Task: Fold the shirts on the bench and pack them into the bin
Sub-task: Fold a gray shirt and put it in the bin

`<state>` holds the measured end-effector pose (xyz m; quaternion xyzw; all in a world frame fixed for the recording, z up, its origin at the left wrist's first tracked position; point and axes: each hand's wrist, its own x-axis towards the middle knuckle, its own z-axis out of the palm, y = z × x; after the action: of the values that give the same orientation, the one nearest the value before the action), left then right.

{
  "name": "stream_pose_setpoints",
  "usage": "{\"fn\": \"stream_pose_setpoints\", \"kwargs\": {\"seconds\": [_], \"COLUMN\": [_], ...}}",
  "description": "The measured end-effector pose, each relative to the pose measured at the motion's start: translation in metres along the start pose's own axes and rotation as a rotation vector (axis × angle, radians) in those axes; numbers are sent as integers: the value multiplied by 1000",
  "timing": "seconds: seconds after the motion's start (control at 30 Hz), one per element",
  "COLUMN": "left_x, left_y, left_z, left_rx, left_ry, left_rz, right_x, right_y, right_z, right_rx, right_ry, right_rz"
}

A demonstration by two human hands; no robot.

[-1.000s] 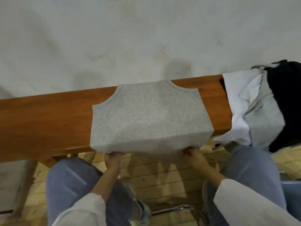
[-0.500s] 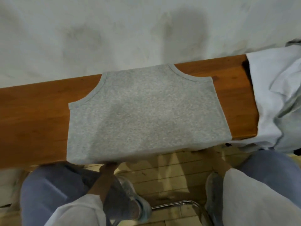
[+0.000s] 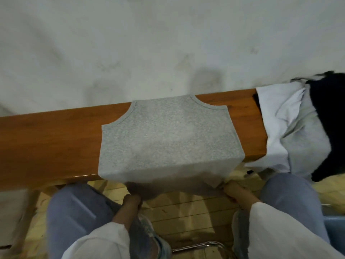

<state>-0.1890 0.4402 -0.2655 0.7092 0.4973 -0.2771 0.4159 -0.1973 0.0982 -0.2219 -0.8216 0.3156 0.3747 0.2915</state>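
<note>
Both your arms reach forward between your knees, just below the front edge of the bench. Your left hand and right hand each grip the lower hem of the grey shirt, fingers curled into the cloth; the fingertips are hidden behind it. The shirt lies flat across the bench, armholes toward the wall, its lower part hanging over the front edge. Compared with half a second ago, more cloth hangs over this edge and your hands are lower.
</note>
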Motion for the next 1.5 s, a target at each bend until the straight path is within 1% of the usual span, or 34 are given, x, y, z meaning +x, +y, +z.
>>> {"fn": "stream_pose_setpoints", "kwargs": {"seconds": [0.03, 0.1, 0.13, 0.23, 0.27, 0.3, 0.37, 0.43, 0.5, 0.53, 0.57, 0.6, 0.7, 0.73, 0.77, 0.9, 0.93, 0.97, 1.03, 1.07, 1.1, 1.17, 1.2, 1.23, 1.27, 1.4, 1.47, 1.5], "left_x": [-10, -29, -45, -92, -110, -128, -158, -191, -218, -225, -228, -228, -219, -215, -211, -194, -192, -191, -190, -189, -186, -179, -174, -173, -172, -181, -174, -168], "left_y": [0, -3, -4, -7, -8, -6, 9, 27, 42, 47, 51, 54, 55, 55, 53, 45, 43, 41, 40, 40, 40, 40, 41, 42, 46, 72, 96, 108], "left_z": [-4, -11, -16, -32, -40, -49, -68, -92, -116, -126, -135, -142, -155, -157, -158, -155, -153, -152, -150, -148, -145, -138, -134, -132, -130, -140, -149, -151], "left_rx": [14, 29, 35, -70, -132, -213, -321, -461, -612, -645, -642, -599, -503, -504, -497, -519, -529, -545, -583, -578, -546, -384, -307, -275, -294, -546, -560, -526], "left_ry": [32, 100, 145, 250, 250, 222, 126, 70, 84, 132, 192, 268, 464, 503, 537, 589, 626, 666, 712, 685, 621, 463, 426, 426, 453, 617, 654, 653], "left_rz": [33, 111, 194, 569, 677, 758, 837, 869, 901, 933, 971, 1003, 1022, 1018, 1015, 1040, 1036, 1024, 1035, 1073, 1121, 1198, 1211, 1215, 1213, 1184, 1204, 1221], "right_x": [-6, -11, -20, -67, -85, -104, -130, -161, -186, -195, -200, -203, -201, -200, -199, -189, -188, -185, -184, -185, -186, -182, -177, -174, -169, -157, -145, -138], "right_y": [1, 8, 8, -2, -8, -14, -29, -46, -57, -59, -60, -59, -52, -49, -45, -33, -33, -32, -35, -38, -41, -45, -48, -50, -54, -70, -84, -91], "right_z": [1, 2, 0, -6, -7, -9, -16, -32, -54, -66, -76, -85, -98, -101, -101, -100, -97, -95, -89, -87, -84, -79, -78, -76, -76, -90, -106, -114], "right_rx": [52, 129, 153, 324, 353, 359, 419, 576, 879, 1016, 1099, 1090, 764, 711, 710, 627, 629, 652, 724, 754, 784, 805, 806, 810, 820, 914, 894, 849], "right_ry": [49, 85, 99, 295, 320, 284, 133, 36, -60, -96, -101, -40, 368, 477, 556, 1015, 1088, 1127, 1130, 1105, 1069, 992, 960, 933, 921, 958, 973, 970], "right_rz": [-31, -84, -116, -292, -351, -396, -472, -528, -600, -657, -712, -754, -758, -738, -740, -679, -665, -667, -737, -772, -791, -760, -736, -720, -709, -687, -713, -720]}}
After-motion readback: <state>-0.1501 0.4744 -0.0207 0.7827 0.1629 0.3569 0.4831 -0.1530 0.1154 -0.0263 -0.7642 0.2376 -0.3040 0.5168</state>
